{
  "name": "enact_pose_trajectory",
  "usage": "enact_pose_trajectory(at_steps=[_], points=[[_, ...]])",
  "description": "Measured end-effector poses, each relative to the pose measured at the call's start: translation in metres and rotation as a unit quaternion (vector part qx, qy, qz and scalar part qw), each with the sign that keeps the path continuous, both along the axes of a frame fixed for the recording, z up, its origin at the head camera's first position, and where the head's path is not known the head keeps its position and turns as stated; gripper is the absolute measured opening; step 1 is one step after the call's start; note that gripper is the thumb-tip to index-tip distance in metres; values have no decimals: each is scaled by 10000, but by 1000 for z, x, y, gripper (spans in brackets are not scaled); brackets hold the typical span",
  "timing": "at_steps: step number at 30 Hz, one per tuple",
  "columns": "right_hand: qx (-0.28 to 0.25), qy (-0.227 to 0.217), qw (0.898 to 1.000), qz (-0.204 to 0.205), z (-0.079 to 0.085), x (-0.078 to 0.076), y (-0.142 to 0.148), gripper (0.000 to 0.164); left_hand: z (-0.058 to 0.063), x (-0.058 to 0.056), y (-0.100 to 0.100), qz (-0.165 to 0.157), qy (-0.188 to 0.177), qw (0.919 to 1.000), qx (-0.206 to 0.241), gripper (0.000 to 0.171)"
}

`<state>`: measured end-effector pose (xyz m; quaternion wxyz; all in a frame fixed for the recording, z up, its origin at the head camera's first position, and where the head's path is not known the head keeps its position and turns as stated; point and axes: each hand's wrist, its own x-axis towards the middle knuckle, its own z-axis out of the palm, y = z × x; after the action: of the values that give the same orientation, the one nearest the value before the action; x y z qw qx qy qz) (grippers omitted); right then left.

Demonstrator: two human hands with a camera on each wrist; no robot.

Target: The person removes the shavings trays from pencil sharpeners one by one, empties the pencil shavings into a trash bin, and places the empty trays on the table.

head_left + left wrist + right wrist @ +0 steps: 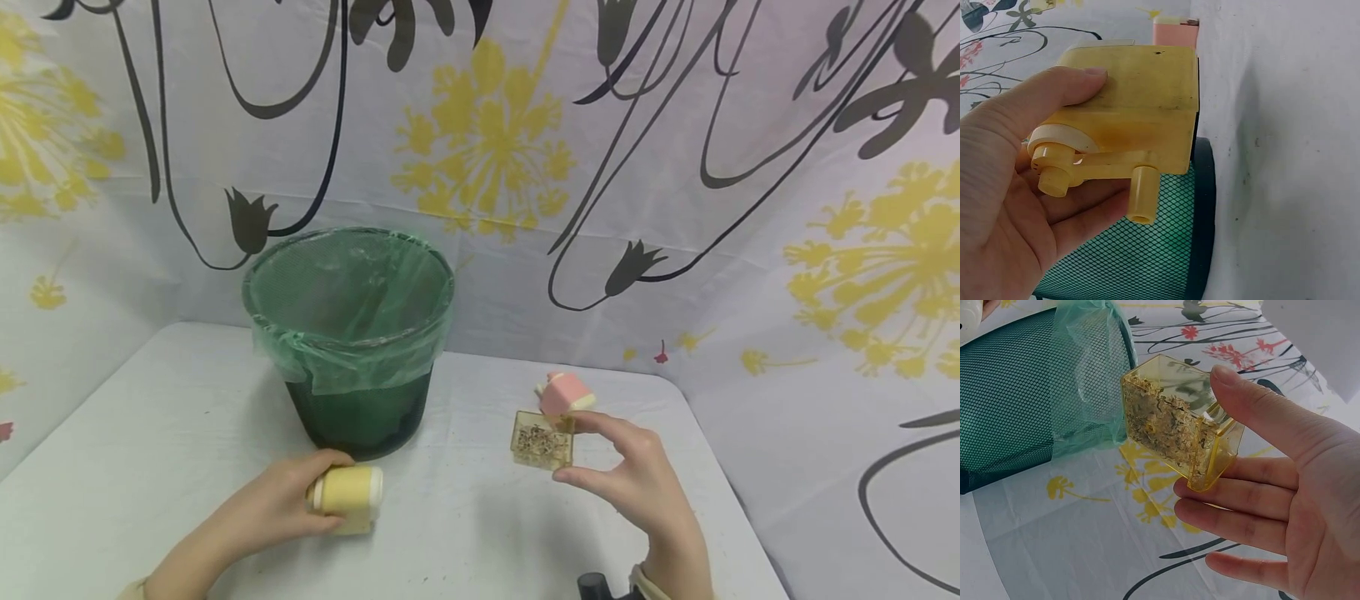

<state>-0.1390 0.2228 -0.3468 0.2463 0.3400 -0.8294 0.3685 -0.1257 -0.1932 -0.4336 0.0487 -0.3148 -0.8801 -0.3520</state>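
My left hand grips a yellow hand-crank pencil sharpener, just in front of the bin. In the left wrist view the thumb lies along one face of the sharpener, and its crank handle points toward the palm side. Over the right part of the table, my right hand pinches a clear yellow shavings drawer between thumb and fingers. Seen from the right wrist, pencil shavings fill much of this drawer, and the lower fingers stretch out beneath it.
A dark green mesh bin with a green plastic liner stands at the back left of the white table. Behind the right hand lies a pink and cream sharpener-like object. A flower-printed cloth hangs at the back.
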Motion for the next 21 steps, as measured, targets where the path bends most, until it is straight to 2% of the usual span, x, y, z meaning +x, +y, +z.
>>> enact_pose_trajectory(at_steps=[5, 9, 16, 21], points=[[49, -79, 9999, -108, 2, 2, 0, 62, -3, -1, -1, -2, -164, 9997, -171, 52], [8, -50, 10000, -4, 1, 1, -1, 62, -6, -1, -2, -52, -248, 9995, -189, 52], [-15, 20, 10000, 86, -1, -1, -1, 63, -12, 1, -3, -165, -118, 9997, -149, 53], [21, -53, 10000, 21, 0, 1, -2, 62, -15, 1, -3, -190, -264, 9993, -156, 54]])
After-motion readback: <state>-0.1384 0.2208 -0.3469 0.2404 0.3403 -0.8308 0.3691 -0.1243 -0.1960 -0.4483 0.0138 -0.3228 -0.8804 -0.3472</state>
